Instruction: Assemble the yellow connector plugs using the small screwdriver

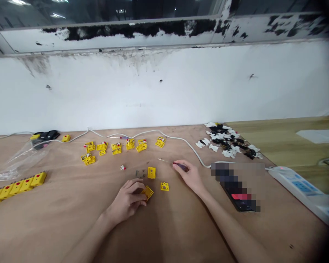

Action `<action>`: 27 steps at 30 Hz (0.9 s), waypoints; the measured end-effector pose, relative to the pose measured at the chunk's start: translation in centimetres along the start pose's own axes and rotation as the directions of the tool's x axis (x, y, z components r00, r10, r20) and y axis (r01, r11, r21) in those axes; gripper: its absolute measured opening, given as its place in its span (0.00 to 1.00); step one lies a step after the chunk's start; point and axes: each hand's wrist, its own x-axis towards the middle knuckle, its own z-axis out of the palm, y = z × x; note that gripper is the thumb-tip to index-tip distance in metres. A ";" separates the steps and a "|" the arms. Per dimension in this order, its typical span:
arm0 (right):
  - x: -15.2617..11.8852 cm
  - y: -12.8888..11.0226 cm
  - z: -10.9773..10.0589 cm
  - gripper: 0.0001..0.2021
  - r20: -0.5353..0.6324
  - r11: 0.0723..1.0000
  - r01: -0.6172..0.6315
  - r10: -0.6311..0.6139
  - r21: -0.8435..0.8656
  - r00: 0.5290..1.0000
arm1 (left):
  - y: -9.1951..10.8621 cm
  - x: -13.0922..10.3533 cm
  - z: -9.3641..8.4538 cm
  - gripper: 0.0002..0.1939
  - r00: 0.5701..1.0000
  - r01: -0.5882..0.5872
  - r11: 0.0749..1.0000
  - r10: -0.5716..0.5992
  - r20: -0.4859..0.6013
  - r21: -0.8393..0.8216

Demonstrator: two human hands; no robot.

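My left hand (133,197) is closed on a yellow plastic housing part (148,193), its open inner side facing up. In my right hand (189,175) is a screwdriver (181,166) with a dark handle, its thin shaft pointing left, away from the housing part. Between the hands lie a yellow cover half (151,172) and a small yellow plate with a round hole (165,186). Small metal pieces (139,173) sit just beyond my left fingers. A little red-and-white part (123,167) rests further left.
Several opened yellow housings (116,148) line the back, near a white cable (178,138) and a second screwdriver (123,137). Finished-looking yellow plugs (18,187) stand at left by a plastic bag (19,159). Black and white pieces (227,140), a phone (235,190) and a power strip (298,186) lie right.
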 end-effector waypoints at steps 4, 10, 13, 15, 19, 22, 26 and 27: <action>-0.4 -0.5 0.0 0.15 -0.010 0.989 0.082 -0.084 -0.123 0.996 | 0.6 0.4 -0.7 0.07 0.994 0.092 0.995 -0.090 0.062 -0.030; -0.2 -0.4 0.1 0.10 0.025 0.943 0.191 -0.191 -0.274 0.981 | 0.8 0.4 -0.6 0.11 0.993 0.099 0.993 -0.094 0.076 -0.062; -0.3 -0.2 0.2 0.10 0.036 0.922 0.215 -0.215 -0.322 0.976 | 0.8 0.5 -0.5 0.16 0.995 0.093 0.995 -0.090 0.050 -0.041; -0.4 -0.1 0.2 0.10 0.053 0.901 0.236 -0.233 -0.363 0.971 | 0.5 0.4 -0.8 0.19 0.993 0.118 0.993 -0.118 0.022 0.010; -0.5 0.1 0.2 0.11 0.083 0.844 0.263 -0.255 -0.467 0.963 | -1.5 -0.1 -1.9 0.13 0.965 0.244 0.956 -0.222 -0.140 0.163; -0.5 0.4 0.3 0.11 0.077 0.819 0.270 -0.269 -0.507 0.960 | -3.1 -0.7 -2.6 0.11 0.950 0.287 0.925 -0.242 -0.195 0.249; -0.6 0.8 0.4 0.12 0.063 0.798 0.275 -0.287 -0.536 0.956 | -3.4 -0.8 -2.4 0.14 0.968 0.243 0.921 -0.211 -0.134 0.303; -0.6 0.9 0.4 0.13 0.067 0.795 0.275 -0.285 -0.540 0.956 | -3.2 -0.7 -2.2 0.16 0.973 0.225 0.922 -0.200 -0.111 0.314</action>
